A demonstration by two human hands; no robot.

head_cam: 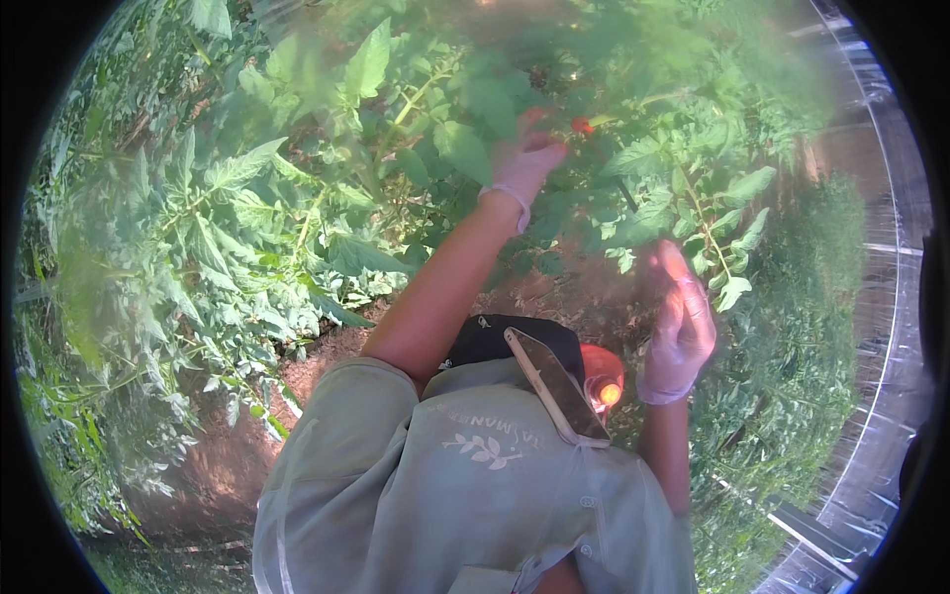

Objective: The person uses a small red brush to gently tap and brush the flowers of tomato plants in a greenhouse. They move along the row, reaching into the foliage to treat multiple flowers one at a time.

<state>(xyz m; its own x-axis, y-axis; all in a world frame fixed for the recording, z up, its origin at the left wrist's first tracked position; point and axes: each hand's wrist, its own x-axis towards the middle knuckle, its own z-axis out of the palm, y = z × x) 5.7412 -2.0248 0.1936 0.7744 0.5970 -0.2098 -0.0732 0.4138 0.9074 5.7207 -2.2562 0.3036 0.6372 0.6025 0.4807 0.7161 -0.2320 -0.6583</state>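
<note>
My left hand (528, 167), in a thin translucent glove, reaches in among the leafy tomato plants (460, 145). Leaves and blur cover its fingertips, so whether it grips anything is unclear. Close by on its right is a small red thing (582, 125), perhaps a tomato. Lower on the right, my right hand (679, 327), gloved the same way, is raised with its fingers extended beneath a leafy shoot (701, 215). Nothing shows in its palm.
A phone (560, 390) hangs at my chest, over the grey-green shirt. Below it are a dark cloth item (482, 338) and a red object (603, 367). Bare soil (215, 475) lies at left. Dense plants surround me, and clear plastic sheeting (883, 297) curves along the right.
</note>
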